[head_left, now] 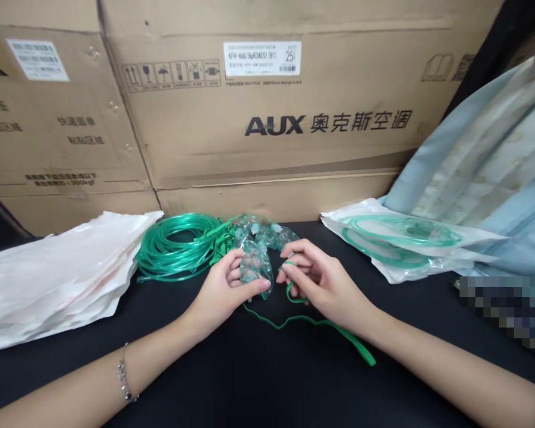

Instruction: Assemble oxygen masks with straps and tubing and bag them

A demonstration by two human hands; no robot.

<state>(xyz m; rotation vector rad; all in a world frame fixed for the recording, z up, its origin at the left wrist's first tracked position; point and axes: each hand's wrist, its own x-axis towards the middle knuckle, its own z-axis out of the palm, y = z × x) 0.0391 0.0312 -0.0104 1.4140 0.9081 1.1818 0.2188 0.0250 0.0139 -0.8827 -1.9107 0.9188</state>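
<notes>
At the centre of the frame we see both hands meeting over a black table (258, 380). The left hand (220, 291) grips a clear mask (255, 264), with its fingers (255, 286) closed around the lower edge and the thumb pressed to the near side. The mask is held just above the table, between the two hands.

The right hand (321, 279) has its fingers (294, 267) pinched on a green strap (321, 326), which loops under the hand. From there the strap trails across the table toward the lower right of the frame. Its other end runs back under the mask (we cannot tell where it joins).

Behind the mask, slightly higher in the frame, lie more masks (267, 230) in a small heap. Just left of them sits a coil of green tubing (178, 244). A stack of white bags (49, 279) fills the left side of the frame.

On the right a sealed bag (401, 244) holds tubing of the same green, and it rests against a pale blue cloth (485, 166). Cardboard boxes (271, 119) close off the whole upper half of the frame. A bracelet (125, 377) circles the left wrist at the lower left.
</notes>
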